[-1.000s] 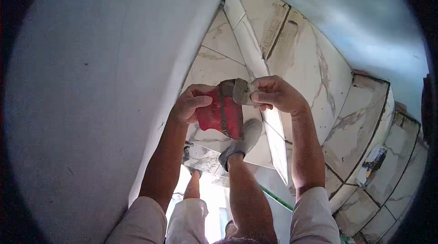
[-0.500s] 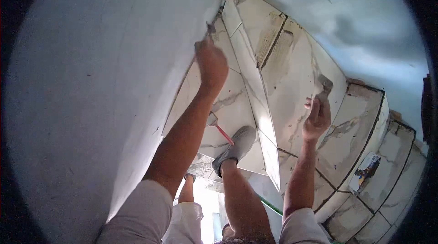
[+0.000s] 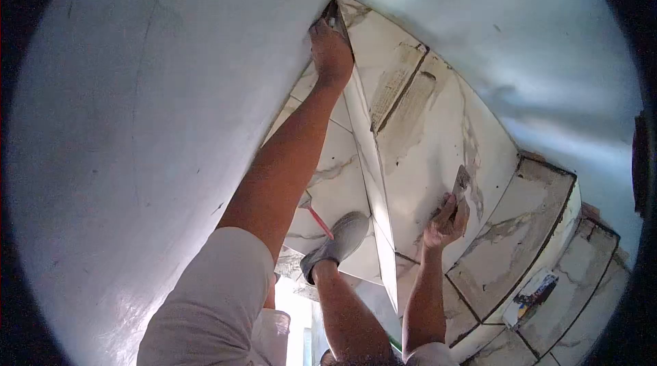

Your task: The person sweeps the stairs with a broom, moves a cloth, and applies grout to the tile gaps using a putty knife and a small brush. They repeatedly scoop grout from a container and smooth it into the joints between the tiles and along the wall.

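High in the narrow corner where the wall meets the tiled steps, my left hand (image 3: 333, 51) is closed around a small flat-bladed tool (image 3: 332, 16), largely hidden by the fingers and shadow. My right hand (image 3: 446, 222) grips a putty knife (image 3: 461, 180) with its flat grey blade pointing up, over the marble-patterned tile (image 3: 417, 181) of a step. Two greyish smeared strips flank a dark joint (image 3: 404, 96) on that tile. The upright riser tile (image 3: 373, 167) stands between my two hands.
A red-handled tool (image 3: 320, 221) lies on the lower tile, next to my grey shoe (image 3: 345, 236). A printed packet (image 3: 534, 297) rests on the steps at right, which have dark joints. The plain wall (image 3: 137, 161) rises close along my left arm.
My left hand has moved up and slightly right into the corner with its tool. My right hand has come down and left with the putty knife. The view has shifted a little.
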A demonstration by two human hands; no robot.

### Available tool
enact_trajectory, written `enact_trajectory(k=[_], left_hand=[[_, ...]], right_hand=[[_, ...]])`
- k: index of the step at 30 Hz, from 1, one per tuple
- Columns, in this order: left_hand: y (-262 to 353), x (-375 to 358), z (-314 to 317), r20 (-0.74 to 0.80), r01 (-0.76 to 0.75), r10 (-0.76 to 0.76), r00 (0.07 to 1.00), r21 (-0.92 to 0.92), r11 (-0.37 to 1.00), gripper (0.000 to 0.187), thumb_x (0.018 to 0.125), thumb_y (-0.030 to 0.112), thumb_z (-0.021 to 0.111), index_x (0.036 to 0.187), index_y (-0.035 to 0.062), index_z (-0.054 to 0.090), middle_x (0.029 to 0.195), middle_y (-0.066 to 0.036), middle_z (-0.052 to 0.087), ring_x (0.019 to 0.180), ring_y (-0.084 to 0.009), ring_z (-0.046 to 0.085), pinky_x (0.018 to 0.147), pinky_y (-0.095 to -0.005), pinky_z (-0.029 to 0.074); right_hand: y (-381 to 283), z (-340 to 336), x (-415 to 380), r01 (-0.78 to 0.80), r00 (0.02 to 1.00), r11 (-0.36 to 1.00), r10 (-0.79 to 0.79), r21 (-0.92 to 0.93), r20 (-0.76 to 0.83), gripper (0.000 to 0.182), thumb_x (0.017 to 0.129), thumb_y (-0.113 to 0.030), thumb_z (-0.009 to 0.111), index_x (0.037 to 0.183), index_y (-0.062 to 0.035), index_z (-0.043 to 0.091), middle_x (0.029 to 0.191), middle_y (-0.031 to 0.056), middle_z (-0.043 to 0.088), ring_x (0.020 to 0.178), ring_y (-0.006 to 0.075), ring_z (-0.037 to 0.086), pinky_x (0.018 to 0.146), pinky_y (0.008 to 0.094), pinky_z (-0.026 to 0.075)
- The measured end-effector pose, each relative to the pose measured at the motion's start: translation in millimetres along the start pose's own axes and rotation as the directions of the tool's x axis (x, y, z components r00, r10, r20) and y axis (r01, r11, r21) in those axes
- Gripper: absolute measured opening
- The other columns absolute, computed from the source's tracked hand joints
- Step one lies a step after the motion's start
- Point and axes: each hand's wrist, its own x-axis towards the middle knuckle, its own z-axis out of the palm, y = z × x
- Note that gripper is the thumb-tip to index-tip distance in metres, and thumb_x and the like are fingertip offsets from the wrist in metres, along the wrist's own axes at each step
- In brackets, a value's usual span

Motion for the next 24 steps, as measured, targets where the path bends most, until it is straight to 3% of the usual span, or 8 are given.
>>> enact_trajectory(k=[2, 4, 8, 10, 13, 15, 17, 24], left_hand=[[-7, 3, 4, 0.064, -0.043, 0.042, 0.997, 0.01, 0.999, 0.03, 0.082, 0.0, 0.042, 0.11, -0.0111, 0.043, 0.109, -0.034, 0.048, 0.101, -0.0475, 0.048, 0.089, -0.0489, 0.04], [3, 3, -6, 0.092, -0.001, 0.008, 0.996, -0.075, 0.997, 0.031, 0.082, 0.001, 0.043, 0.111, -0.011, 0.044, 0.105, -0.034, 0.05, 0.099, -0.0479, 0.05, 0.086, -0.0502, 0.041], [-7, 3, -6, 0.217, -0.064, 0.101, 0.971, -0.169, 0.984, 0.029, 0.083, 0.003, 0.045, 0.109, -0.0106, 0.047, 0.092, -0.033, 0.055, 0.091, -0.048, 0.053, 0.08, -0.053, 0.041], [-4, 6, -12, 0.265, -0.051, 0.102, 0.959, -0.19, 0.98, 0.029, 0.084, 0.004, 0.045, 0.109, -0.0097, 0.047, 0.091, -0.032, 0.056, 0.089, -0.0479, 0.054, 0.08, -0.053, 0.042], [-8, 10, -16, 0.281, -0.086, 0.145, 0.949, -0.212, 0.974, 0.025, 0.083, 0.003, 0.046, 0.106, -0.006, 0.051, 0.087, -0.03, 0.057, 0.085, -0.048, 0.055, 0.075, -0.0509, 0.044], [-16, 10, -24, 0.248, -0.133, 0.184, 0.951, -0.208, 0.969, 0.022, 0.083, 0.001, 0.046, 0.103, -0.0034, 0.054, 0.083, -0.029, 0.058, 0.081, -0.0482, 0.055, 0.071, -0.0487, 0.045], [-23, 7, -40, 0.51, -0.096, 0.185, 0.84, -0.195, 0.976, 0.023, 0.084, 0.004, 0.045, 0.104, -0.0067, 0.051, 0.092, -0.031, 0.057, 0.087, -0.0467, 0.055, 0.079, -0.0516, 0.044], [-30, -21, -46, 0.101, -0.199, 0.203, 0.974, -0.051, 0.979, 0.027, 0.082, 0.002, 0.045, 0.106, -0.0085, 0.049, 0.095, -0.031, 0.057, 0.084, -0.0479, 0.056, 0.078, -0.0523, 0.045]], right_hand=[[4, 1, 0, 0.148, 0.988, 0.986, -0.151, -0.074, -0.041, 0.01, 0.086, -0.003, 0.057, 0.09, 0.0053, 0.058, 0.088, 0.0179, 0.06, 0.07, 0.0311, 0.057, 0.058, 0.0377, 0.048], [-1, -1, -4, -0.206, 0.978, 0.956, 0.204, 0.208, 0.034, 0.01, 0.086, -0.003, 0.057, 0.094, 0.0036, 0.057, 0.088, 0.0186, 0.06, 0.072, 0.0317, 0.058, 0.059, 0.0384, 0.049], [3, 2, -4, -0.009, 0.996, 1.0, 0.011, -0.019, 0.094, 0.014, 0.086, -0.003, 0.057, 0.099, 0.0016, 0.056, 0.089, 0.0183, 0.06, 0.073, 0.0324, 0.058, 0.061, 0.039, 0.05], [-3, 7, -3, -0.147, 0.986, 0.968, 0.159, 0.202, -0.045, 0.01, 0.089, -0.004, 0.053, 0.09, 0.005, 0.058, 0.083, 0.0125, 0.056, 0.06, 0.0182, 0.052, 0.052, 0.0341, 0.045], [-16, -4, 15, 0.12, 0.991, 0.992, -0.118, -0.032, 0.063, 0.012, 0.089, -0.005, 0.053, 0.091, 0.0055, 0.058, 0.084, 0.0131, 0.057, 0.064, 0.0217, 0.055, 0.054, 0.0331, 0.046], [-17, -2, 10, 0.01, 0.999, 0.999, -0.012, 0.043, 0.051, 0.012, 0.089, -0.005, 0.054, 0.092, 0.0056, 0.058, 0.084, 0.0137, 0.057, 0.066, 0.0238, 0.055, 0.055, 0.0337, 0.046], [-19, -1, 11, -0.098, 0.995, 0.988, 0.094, 0.119, 0.039, 0.012, 0.088, -0.004, 0.054, 0.093, 0.0057, 0.057, 0.085, 0.0143, 0.057, 0.068, 0.0259, 0.056, 0.056, 0.0343, 0.046], [0, 0, -2, -0.034, 0.997, 0.998, 0.03, 0.052, 0.076, 0.016, 0.086, -0.004, 0.056, 0.101, 0.0015, 0.057, 0.093, 0.0171, 0.06, 0.077, 0.0313, 0.058, 0.064, 0.0395, 0.049]])
